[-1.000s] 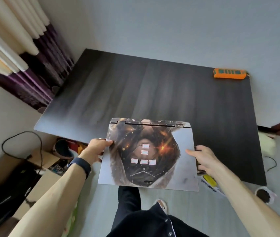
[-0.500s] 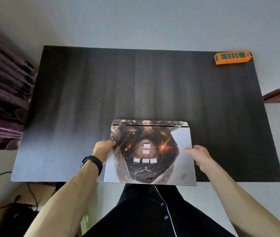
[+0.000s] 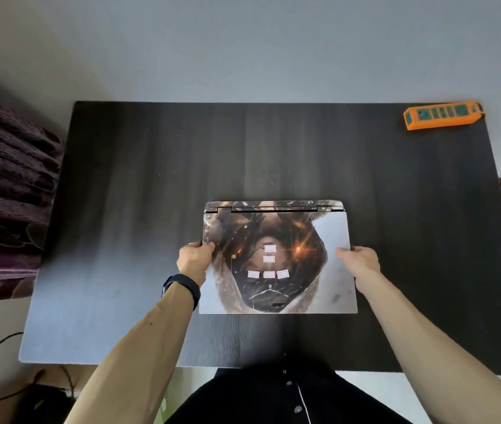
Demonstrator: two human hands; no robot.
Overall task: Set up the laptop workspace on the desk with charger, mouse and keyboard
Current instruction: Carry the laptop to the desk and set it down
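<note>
while the closed laptop (image 3: 276, 261) sits over the desk (image 3: 120, 209) — left hand (image 3: 194, 261) and right hand (image 3: 359, 261) grip its sides

Bare forearms, a black wristband (image 3: 181, 289) on the left wrist, dark buttoned clothing (image 3: 286, 396) below.

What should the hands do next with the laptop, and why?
Probably let go of the sides and lift the lid. The closed laptop already sits over the dark desk, hinge on the far side, with the left hand and right hand gripping its edges. No charger, mouse or keyboard is in view yet; only an orange power strip waits at the far right corner.
</note>
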